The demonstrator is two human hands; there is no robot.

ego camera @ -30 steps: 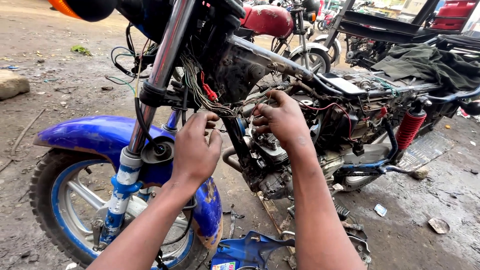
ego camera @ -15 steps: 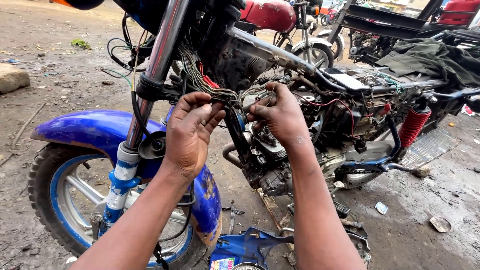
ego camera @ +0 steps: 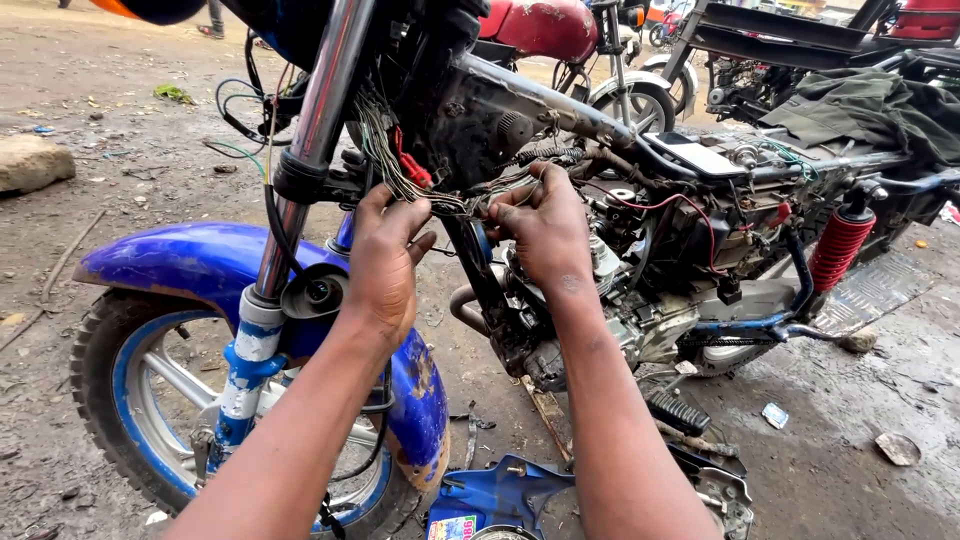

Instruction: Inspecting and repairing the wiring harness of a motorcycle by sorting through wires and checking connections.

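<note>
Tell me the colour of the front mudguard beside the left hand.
Blue: the front mudguard is glossy blue, scuffed at its lower end, clearest in the head view.

We find little room at the wire bundle (ego camera: 420, 185), hemmed between the chrome fork tube (ego camera: 318, 120) and the frame tube (ego camera: 560, 100), with open dirt ground (ego camera: 120, 150) beyond the front wheel (ego camera: 110, 400).

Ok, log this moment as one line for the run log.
left hand: pinching wire bundle | right hand: pinching same bundle | bike: stripped motorcycle frame, blue front fender | ground: dirt
</note>
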